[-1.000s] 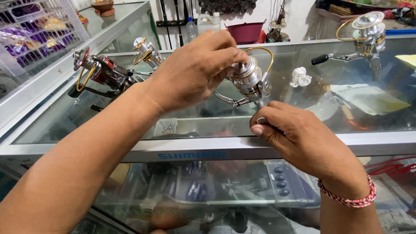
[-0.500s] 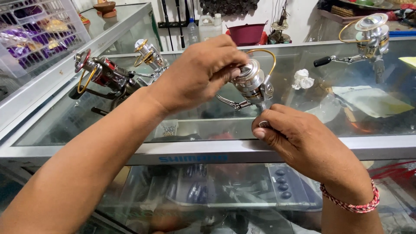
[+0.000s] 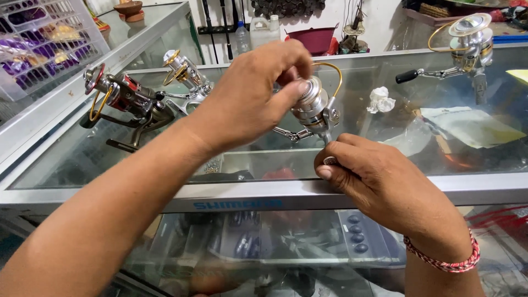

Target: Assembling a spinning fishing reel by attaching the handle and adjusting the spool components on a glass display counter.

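A silver spinning fishing reel (image 3: 315, 107) with a gold bail wire is held above a glass display counter (image 3: 275, 195). My left hand (image 3: 247, 96) covers its top, thumb and fingers pinched on the spool. My right hand (image 3: 374, 179) grips the reel's foot from below, just over the counter's front rail. A red and white braided band is on my right wrist.
Two more reels lie at the back left: a dark red one (image 3: 124, 102) and a silver and gold one (image 3: 184, 74). Another silver reel (image 3: 467, 41) stands at the back right. A crumpled white paper (image 3: 380, 100), a white wire basket (image 3: 38, 38) and bottles (image 3: 258, 27) are nearby.
My left hand has shifted a little on the spool, with the fingers now pinching its top. The reel and my right hand stay in nearly the same place.
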